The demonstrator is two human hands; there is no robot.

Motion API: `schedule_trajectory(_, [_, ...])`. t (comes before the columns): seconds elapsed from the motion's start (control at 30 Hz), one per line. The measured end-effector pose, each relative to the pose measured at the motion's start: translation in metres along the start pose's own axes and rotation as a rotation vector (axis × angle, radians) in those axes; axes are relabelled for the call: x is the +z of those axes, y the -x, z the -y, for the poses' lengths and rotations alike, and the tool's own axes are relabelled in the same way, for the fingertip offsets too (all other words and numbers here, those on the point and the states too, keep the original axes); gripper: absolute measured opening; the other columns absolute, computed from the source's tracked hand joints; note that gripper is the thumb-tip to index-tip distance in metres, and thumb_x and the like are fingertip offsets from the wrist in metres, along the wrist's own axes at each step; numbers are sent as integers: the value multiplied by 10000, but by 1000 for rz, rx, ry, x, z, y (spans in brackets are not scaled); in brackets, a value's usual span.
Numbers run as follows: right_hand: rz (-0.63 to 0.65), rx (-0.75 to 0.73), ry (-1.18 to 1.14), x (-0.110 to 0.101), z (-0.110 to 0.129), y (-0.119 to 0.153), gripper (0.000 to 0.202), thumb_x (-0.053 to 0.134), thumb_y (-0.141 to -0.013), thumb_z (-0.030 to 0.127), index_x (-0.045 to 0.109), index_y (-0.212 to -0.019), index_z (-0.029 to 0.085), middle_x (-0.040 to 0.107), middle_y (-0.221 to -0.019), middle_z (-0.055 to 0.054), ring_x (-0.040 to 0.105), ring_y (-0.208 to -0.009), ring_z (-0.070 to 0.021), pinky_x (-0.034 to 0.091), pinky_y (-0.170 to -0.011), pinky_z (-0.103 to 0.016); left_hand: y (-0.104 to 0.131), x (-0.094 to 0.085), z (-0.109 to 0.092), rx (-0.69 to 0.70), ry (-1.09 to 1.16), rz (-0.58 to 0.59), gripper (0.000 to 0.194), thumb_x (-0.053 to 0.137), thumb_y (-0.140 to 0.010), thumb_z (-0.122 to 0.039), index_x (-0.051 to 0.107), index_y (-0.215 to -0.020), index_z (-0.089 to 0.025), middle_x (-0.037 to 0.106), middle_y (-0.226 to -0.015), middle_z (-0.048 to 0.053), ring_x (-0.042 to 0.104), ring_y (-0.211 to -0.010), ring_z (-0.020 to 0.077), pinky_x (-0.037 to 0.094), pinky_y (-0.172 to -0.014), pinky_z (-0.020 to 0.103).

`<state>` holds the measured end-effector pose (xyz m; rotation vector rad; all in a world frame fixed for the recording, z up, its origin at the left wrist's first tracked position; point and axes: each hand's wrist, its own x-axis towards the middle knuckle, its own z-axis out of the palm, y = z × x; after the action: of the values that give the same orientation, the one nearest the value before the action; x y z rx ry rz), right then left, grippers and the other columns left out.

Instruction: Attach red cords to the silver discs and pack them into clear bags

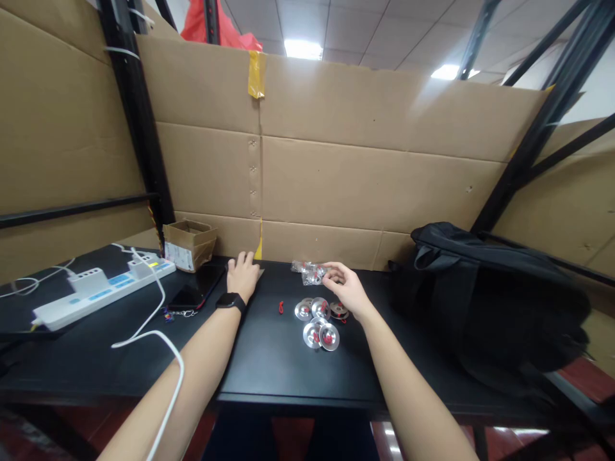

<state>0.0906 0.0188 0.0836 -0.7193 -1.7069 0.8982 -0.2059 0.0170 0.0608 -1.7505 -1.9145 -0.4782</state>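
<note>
Silver discs: a loose cluster of round metal pieces (329, 337) with red at their centres, some overlapping, on the black tabletop (278, 371) just below the centre of the frame.
Clear packets: small plastic bags (313, 275) with red and silver contents, above the discs, near the cardboard wall (336, 186).
Right hand: it (348, 293) reaches in from the lower right, its fingers curved at the right edge of the packets; whether they grip one cannot be told.
Left hand: palm down (243, 278) left of centre near the wall, fingers spread and slightly bent; a flat, pale edge shows beside the palm, and whether they hold it is hidden.
Wrist: a black watch (230, 301) on the left arm.
Red cord: a small loop (281, 307) between the left hand and the discs.
Left side: white power strip (108, 291), white cable (175, 349), dark phone (189, 296), keychain (181, 314) and open cardboard box (189, 242).
Right side: a large black bag (490, 301).
</note>
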Motion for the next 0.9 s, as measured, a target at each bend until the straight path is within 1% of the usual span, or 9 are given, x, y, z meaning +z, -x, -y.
schedule_trajectory(0.13, [-23, -4, 15, -7, 1, -1, 303, 687, -773, 286, 673, -1060, 189, 674, -819, -13, 624, -757, -160, 500, -760, -301, -1, 5, 5, -9, 11, 54, 335, 442, -929, -228, 760, -827, -233, 625, -1186, 137, 385, -1218, 332, 269, -983, 496])
schedule_trajectory(0.23, [-54, -7, 16, -14, 1, -2, 268, 692, -774, 289, 687, -1022, 187, 677, -816, -13, 621, -746, -157, 491, -745, -294, -1, 8, 7, 27, 41, 84, 346, 431, -928, -190, 759, -823, -229, 670, -987, 152, 429, -1151, 332, 246, -983, 510])
schedule_trajectory(0.3, [-79, -3, 16, -19, -1, -2, 274, 700, -769, 308, 693, -1013, 183, 684, -820, -19, 622, -742, -162, 492, -722, -293, 0, 9, 6, 59, 56, 77, 345, 433, -922, -168, 762, -833, -223, 681, -903, 160, 455, -1121, 338, 221, -990, 527])
schedule_trajectory(0.4, [-106, 8, 29, -26, -6, -3, 267, 706, -762, 344, 713, -967, 174, 706, -847, -41, 631, -757, -175, 495, -693, -291, 2, 8, 4, 57, 34, 56, 369, 410, -925, -173, 768, -846, -215, 701, -899, 168, 488, -1089, 338, 204, -994, 542])
schedule_trajectory(0.57, [-107, 21, 50, -33, -24, -8, 242, 695, -763, 357, 734, -909, 168, 738, -868, -60, 649, -752, -183, 502, -716, -311, 5, 6, -3, -23, -25, 29, 349, 413, -905, -233, 756, -877, -176, 714, -936, 186, 508, -1118, 339, 183, -1026, 536])
schedule_trajectory(0.67, [-125, -2, 143, -36, -35, -8, 216, 678, -766, 334, 729, -888, 162, 739, -859, -63, 651, -753, -187, 505, -751, -328, 5, 6, -5, -33, -35, 3, 297, 462, -863, -230, 728, -967, -151, 720, -907, 196, 521, -1100, 342, 201, -1016, 533])
schedule_trajectory(0.73, [-128, -20, 253, -37, -41, -8, 201, 650, -782, 317, 726, -889, 165, 736, -853, -57, 642, -740, -184, 503, -748, -325, 5, 7, -4, -26, -29, -25, 285, 472, -850, -225, 718, -963, -138, 722, -895, 200, 529, -1081, 340, 221, -1000, 534])
schedule_trajectory(0.83, [-39, -34, 426, -36, -44, -13, 191, 625, -789, 258, 724, -932, 179, 738, -888, -46, 638, -752, -180, 501, -752, -309, 5, 8, -1, 4, 8, -76, 298, 437, -874, -224, 719, -828, -138, 716, -905, 202, 537, -1060, 336, 247, -965, 546])
schedule_trajectory(0.9, [57, -59, 550, -32, -43, -23, 267, 646, -764, 213, 717, -1021, 190, 740, -999, -55, 652, -859, -197, 495, -830, -315, 4, 7, 1, 9, 37, -117, 324, 414, -892, -215, 709, -779, -143, 709, -919, 199, 536, -1065, 335, 259, -946, 555])
